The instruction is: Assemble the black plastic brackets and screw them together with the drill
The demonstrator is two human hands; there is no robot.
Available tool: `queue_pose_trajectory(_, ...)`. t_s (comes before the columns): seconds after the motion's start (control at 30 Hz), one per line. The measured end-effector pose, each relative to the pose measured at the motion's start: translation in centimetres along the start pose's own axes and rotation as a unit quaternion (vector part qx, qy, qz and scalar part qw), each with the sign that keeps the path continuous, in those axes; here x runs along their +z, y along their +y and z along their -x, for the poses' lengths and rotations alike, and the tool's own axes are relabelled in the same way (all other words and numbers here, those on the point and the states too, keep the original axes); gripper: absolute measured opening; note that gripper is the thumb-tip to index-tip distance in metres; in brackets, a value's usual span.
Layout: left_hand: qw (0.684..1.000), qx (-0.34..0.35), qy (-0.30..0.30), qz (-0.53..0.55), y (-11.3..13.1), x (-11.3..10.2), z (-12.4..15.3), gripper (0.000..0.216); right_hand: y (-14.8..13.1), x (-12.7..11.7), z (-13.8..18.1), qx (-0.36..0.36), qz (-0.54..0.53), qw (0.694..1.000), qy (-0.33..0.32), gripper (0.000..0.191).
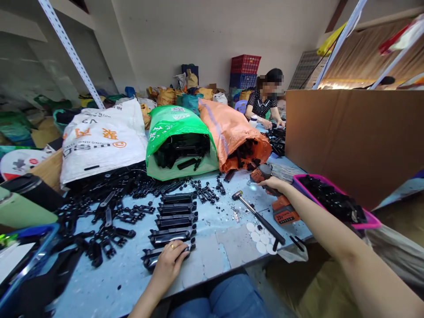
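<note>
My left hand [169, 261] rests on the nearest of several black plastic housings [175, 219] laid in a row on the blue table [212, 247], fingers curled over its top. My right hand [272, 184] is closed round the grip of an orange cordless drill [277, 201] lying on the table's right side. A hammer [256, 215] lies just left of the drill. White round discs [261, 236] lie near the front edge. A pile of small black plastic parts [109, 207] spreads over the left of the table.
White [102, 137], green [180, 132] and orange [232, 128] sacks of black parts lie at the back. A pink tray [364, 221] of black parts and a large cardboard box [354, 137] stand at the right. Another person [265, 104] sits at the far end.
</note>
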State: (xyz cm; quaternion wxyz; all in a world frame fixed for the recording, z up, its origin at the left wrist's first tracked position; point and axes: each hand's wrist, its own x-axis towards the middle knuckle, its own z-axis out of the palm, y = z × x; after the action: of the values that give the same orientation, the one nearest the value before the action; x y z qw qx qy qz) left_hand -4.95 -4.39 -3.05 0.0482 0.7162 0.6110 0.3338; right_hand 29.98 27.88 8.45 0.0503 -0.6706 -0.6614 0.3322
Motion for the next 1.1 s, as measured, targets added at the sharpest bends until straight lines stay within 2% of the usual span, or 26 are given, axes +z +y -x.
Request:
queue_pose_trajectory(0.13, 0.999, 0.002, -0.031, 0.007, 0.0, -0.1, -0.3, 0.02, 1.1, -0.7, -1.0, -0.008, 0.035, 0.998, 0.049, 0.049)
queue_pose_trajectory(0.23, 0.999, 0.009, -0.047, -0.01, 0.1, -0.4, -0.2, 0.02, 2.0, -1.3, 0.1, -0.012, 0.13, 0.981, 0.142, 0.063)
queue_pose_trajectory(0.3, 0.999, 0.012, -0.026, -0.042, 0.0, -1.0, 0.3, 0.023, 2.4, -1.0, 1.3, -0.042, 0.213, 0.943, 0.254, 0.066)
queue_pose_trajectory(0.37, 0.997, -0.002, 0.019, -0.079, -0.4, -1.8, 1.3, 0.027, 2.2, 0.5, 2.5, -0.111, 0.247, 0.894, 0.358, 0.059)
queue_pose_trajectory(0.43, 0.991, -0.036, 0.074, -0.103, -0.9, -2.9, 2.6, 0.026, 0.9, 3.3, 3.4, -0.203, 0.228, 0.868, 0.392, 0.046)
queue_pose_trajectory(0.5, 0.982, -0.081, 0.13, -0.106, -1.1, -4.1, 4.0, 0.023, -1.8, 7.4, 4.0, -0.299, 0.186, 0.874, 0.335, 0.034)
queue_pose_trajectory(0.57, 0.973, -0.128, 0.172, -0.084, -0.6, -4.9, 5.1, 0.021, -5.8, 12.2, 4.5, -0.397, 0.148, 0.879, 0.22, 0.027)
queue_pose_trajectory(0.6, 0.969, -0.154, 0.184, -0.064, -0.1, -5.2, 5.5, 0.021, -8.1, 14.6, 4.7, -0.443, 0.135, 0.871, 0.161, 0.025)
queue_pose_trajectory(0.67, 0.96, -0.21, 0.182, -0.006, 1.6, -5.4, 5.9, 0.02, -12.9, 18.9, 5.1, -0.503, 0.14, 0.85, 0.072, 0.023)
queue_pose_trajectory(0.73, 0.947, -0.273, 0.156, 0.067, 3.6, -5.3, 5.9, 0.021, -17.2, 21.9, 5.3, -0.523, 0.175, 0.834, 0.025, 0.024)
queue_pose_trajectory(0.8, 0.921, -0.341, 0.123, 0.141, 5.3, -4.8, 5.6, 0.021, -20.4, 23.7, 5.1, -0.528, 0.212, 0.822, 0.004, 0.027)
queue_pose_trajectory(0.9, 0.86, -0.442, 0.097, 0.237, 6.6, -3.8, 5.5, 0.022, -22.9, 25.0, 3.8, -0.55, 0.246, 0.797, -0.023, 0.032)
queue_pose_trajectory(1.0, 0.775, -0.52, 0.099, 0.344, 6.8, -2.6, 5.8, 0.028, -23.3, 25.6, 1.5, -0.574, 0.27, 0.772, -0.042, 0.03)
queue_pose_trajectory(1.03, 0.743, -0.54, 0.103, 0.382, 6.8, -2.3, 5.8, 0.032, -23.2, 25.7, 0.7, -0.573, 0.271, 0.772, -0.046, 0.028)
queue_pose_trajectory(1.1, 0.679, -0.57, 0.116, 0.449, 6.7, -2.0, 5.9, 0.04, -22.9, 25.5, -0.7, -0.549, 0.25, 0.795, -0.064, 0.024)
